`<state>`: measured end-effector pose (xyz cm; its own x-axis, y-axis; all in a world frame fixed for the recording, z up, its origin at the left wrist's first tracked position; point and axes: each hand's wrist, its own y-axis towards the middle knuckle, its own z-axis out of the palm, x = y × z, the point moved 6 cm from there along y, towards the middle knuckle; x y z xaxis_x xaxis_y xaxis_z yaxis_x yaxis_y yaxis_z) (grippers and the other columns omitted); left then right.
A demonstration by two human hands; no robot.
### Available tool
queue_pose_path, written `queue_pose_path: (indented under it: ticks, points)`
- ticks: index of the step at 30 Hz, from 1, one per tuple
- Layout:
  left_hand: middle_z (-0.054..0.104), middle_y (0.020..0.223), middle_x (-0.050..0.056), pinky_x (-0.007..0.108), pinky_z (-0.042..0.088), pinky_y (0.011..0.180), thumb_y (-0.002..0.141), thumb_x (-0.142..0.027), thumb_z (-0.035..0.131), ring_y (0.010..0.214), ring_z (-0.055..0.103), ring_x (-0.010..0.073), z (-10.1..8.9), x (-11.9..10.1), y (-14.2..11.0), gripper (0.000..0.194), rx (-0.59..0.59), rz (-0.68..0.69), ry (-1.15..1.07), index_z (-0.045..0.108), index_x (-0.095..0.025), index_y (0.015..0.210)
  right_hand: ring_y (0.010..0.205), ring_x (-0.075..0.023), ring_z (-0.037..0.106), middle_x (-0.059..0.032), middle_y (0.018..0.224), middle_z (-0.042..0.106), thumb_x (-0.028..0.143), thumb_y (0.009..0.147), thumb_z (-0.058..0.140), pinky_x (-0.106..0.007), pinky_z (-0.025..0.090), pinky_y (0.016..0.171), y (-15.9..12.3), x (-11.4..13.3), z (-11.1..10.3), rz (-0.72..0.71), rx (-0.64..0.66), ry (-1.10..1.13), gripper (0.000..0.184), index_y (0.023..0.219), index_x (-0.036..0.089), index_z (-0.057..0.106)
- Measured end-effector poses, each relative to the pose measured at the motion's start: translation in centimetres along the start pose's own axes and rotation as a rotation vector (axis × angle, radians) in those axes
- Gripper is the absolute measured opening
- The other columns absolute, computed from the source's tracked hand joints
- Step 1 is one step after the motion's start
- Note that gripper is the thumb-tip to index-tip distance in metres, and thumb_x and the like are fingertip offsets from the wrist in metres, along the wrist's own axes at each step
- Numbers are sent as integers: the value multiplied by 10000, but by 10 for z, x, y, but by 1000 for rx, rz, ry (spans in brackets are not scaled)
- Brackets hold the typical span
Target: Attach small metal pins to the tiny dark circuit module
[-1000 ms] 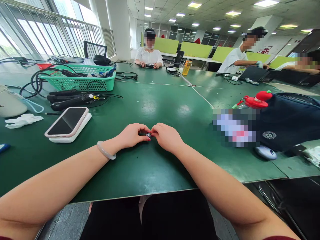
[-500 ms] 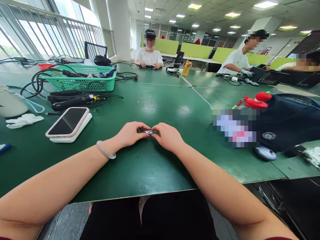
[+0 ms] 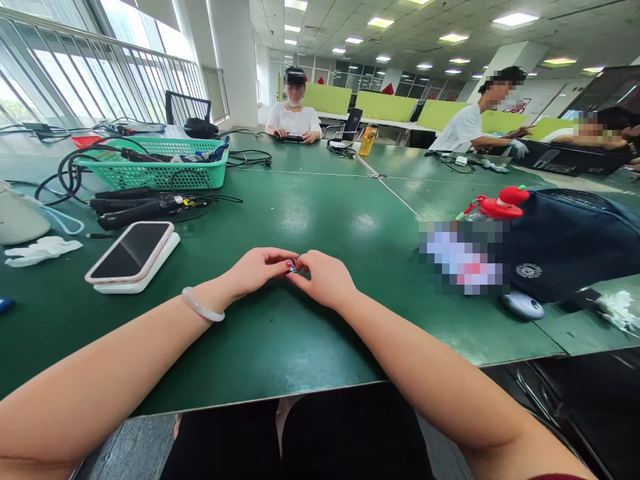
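Note:
A small dark-and-silver piece with light markings [image 3: 293,267] is pinched between my two hands, just above the green table [image 3: 320,353]. My left hand [image 3: 255,270] grips it from the left, thumb and fingers closed, with a pale bangle [image 3: 203,305] on the wrist. From the right, my right hand [image 3: 325,277] closes on the same piece with thumb and index finger. The fingers cover most of it, so its exact kind cannot be made out.
On the left lie a phone [image 3: 133,252] on a white box, black cable-fitted devices [image 3: 135,208] and a green basket [image 3: 155,177]. At right are a dark bag [image 3: 575,233], a red-capped bottle [image 3: 503,203] and a mouse [image 3: 523,306]. People sit across the table.
My fingers have closed further over the small piece, hiding more of it, and my hands have come closer together. The camera view has shifted slightly. A co-worker at right has raised a hand.

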<state>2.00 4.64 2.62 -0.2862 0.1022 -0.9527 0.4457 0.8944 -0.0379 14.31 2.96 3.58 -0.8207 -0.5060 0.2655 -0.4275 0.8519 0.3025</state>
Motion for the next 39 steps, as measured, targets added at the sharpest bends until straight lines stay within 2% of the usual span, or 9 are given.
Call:
queue_pose_path:
  ticks: [6, 9, 11, 15, 18, 24, 27, 29, 39]
  points:
    - [666, 1030, 75, 330, 484, 830, 716, -330, 624, 860, 622, 167, 8, 7, -4, 396, 135, -110, -147, 615, -176, 1081, 658, -108, 510, -13, 765, 566, 530, 818, 477, -230, 323, 584, 1, 7, 5, -7, 21, -10, 363, 770, 188, 588]
    - [665, 1030, 83, 354, 474, 856, 693, -314, 637, 877, 621, 181, 6, 9, -2, 439, 128, -93, -112, 601, -159, 1102, 642, -101, 488, 0, 741, 563, 571, 763, 531, -221, 298, 564, 4, 3, 10, -22, 16, 47, 391, 741, 183, 575]
    - [667, 1027, 84, 369, 474, 859, 680, -318, 634, 894, 619, 195, 1, 9, -1, 441, 92, -78, -23, 604, -150, 1087, 591, -85, 458, 12, 676, 550, 583, 772, 507, -212, 279, 537, 7, -4, 19, 10, 86, 143, 426, 680, 170, 560]
    - [677, 1006, 68, 339, 486, 835, 707, -347, 573, 877, 631, 198, -24, 9, 1, 379, -44, -33, 249, 621, -168, 1038, 536, -72, 405, 37, 564, 499, 538, 822, 445, -202, 261, 518, 14, -18, 30, 67, 136, 329, 450, 599, 160, 546]
    - [694, 957, 47, 326, 464, 849, 743, -320, 511, 884, 630, 210, -54, 8, -1, 313, -197, 0, 606, 646, -216, 1006, 517, -69, 393, 44, 549, 485, 552, 811, 441, -200, 266, 507, 20, -28, 34, 133, 165, 453, 450, 625, 164, 572]
    - [666, 1046, 94, 339, 452, 819, 746, -179, 430, 943, 604, 271, -113, 22, -4, 344, -390, -117, 1106, 671, -198, 991, 443, -43, 341, 34, 587, 481, 612, 777, 439, -194, 279, 458, 28, -41, 43, 245, 400, 895, 494, 706, 148, 592]
    - [648, 1076, 98, 328, 450, 823, 737, -176, 433, 950, 599, 270, -135, 31, -6, 351, -462, -170, 1181, 677, -186, 989, 428, -40, 327, 49, 561, 435, 608, 735, 502, -192, 245, 432, 26, -50, 38, 273, 242, 1161, 467, 710, 145, 559]
    - [639, 1085, 105, 326, 453, 808, 735, -186, 446, 938, 599, 270, -144, 34, -8, 339, -491, -208, 1201, 681, -181, 979, 423, -40, 322, 55, 554, 413, 609, 724, 510, -193, 226, 422, 22, -56, 34, 299, 126, 1287, 460, 695, 151, 534]
    - [704, 905, 86, 312, 448, 673, 727, -253, 521, 854, 618, 268, -148, 30, -16, 257, -544, -295, 1146, 682, -195, 918, 441, -46, 370, 48, 555, 431, 565, 766, 485, -197, 249, 426, 18, -47, 32, 253, 183, 1169, 440, 729, 136, 575]
